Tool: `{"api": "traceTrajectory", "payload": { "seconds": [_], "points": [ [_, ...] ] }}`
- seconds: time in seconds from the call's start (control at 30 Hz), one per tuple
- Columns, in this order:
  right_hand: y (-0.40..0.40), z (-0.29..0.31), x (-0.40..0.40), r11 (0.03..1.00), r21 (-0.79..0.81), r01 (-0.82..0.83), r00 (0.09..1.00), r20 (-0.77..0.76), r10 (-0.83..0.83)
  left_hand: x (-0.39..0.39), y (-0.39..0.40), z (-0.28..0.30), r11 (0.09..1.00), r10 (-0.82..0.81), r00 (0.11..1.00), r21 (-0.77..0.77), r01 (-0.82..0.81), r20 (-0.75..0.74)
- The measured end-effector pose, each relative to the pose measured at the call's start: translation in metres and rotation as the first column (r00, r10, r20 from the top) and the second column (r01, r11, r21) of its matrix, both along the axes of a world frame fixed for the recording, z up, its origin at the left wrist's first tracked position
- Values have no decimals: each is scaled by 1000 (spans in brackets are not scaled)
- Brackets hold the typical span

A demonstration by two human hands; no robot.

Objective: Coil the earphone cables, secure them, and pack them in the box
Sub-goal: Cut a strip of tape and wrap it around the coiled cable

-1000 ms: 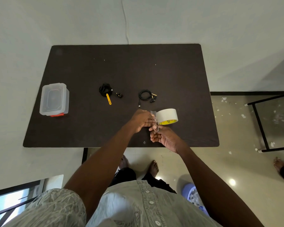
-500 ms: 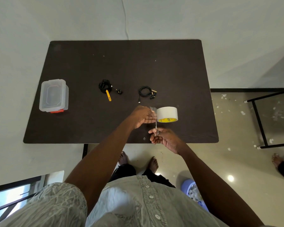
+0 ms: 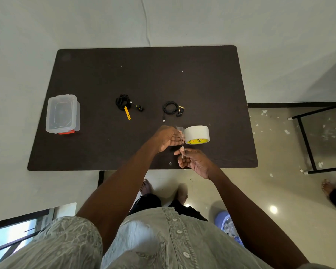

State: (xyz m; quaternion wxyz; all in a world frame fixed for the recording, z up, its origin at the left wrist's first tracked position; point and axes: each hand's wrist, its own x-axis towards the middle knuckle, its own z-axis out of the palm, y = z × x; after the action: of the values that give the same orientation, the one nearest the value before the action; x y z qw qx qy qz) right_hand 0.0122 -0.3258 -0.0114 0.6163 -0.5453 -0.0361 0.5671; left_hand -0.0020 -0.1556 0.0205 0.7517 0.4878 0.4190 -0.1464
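- Scissors [image 3: 183, 150] are hard to make out: only thin metal blades and one loop show, the rest is hidden in the right hand [image 3: 194, 162].
- The right hand is curled around the scissors handles; the blades point up toward the pulled tape end [image 3: 179, 129], which is nearly transparent and difficult to see.
- The left hand [image 3: 167, 137] has its fingers reaching to the tape end beside the tape roll [image 3: 196, 134]; it seems to pinch it, but the fingertips are hidden.
- The tape roll sits on the dark table [image 3: 202, 84], near the front edge, with yellow print on its inner core.
- One coiled earphone [image 3: 172, 108] lies just behind the hands, its plug end trailing out loose.
- A second coiled earphone [image 3: 124, 103] lies further left, with a yellow strap [image 3: 127, 113] on it.
- The clear plastic box [image 3: 62, 114] stands at the table's left side, well apart from both earphones; I cannot tell what is inside.
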Motion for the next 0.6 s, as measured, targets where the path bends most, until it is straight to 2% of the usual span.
{"api": "traceTrajectory", "payload": {
  "seconds": [0.6],
  "points": [
    [3,7,-5,995,6,102,995,3,-102,2,2,-2,999,22,1000,28,-22,-7]
  ]
}}
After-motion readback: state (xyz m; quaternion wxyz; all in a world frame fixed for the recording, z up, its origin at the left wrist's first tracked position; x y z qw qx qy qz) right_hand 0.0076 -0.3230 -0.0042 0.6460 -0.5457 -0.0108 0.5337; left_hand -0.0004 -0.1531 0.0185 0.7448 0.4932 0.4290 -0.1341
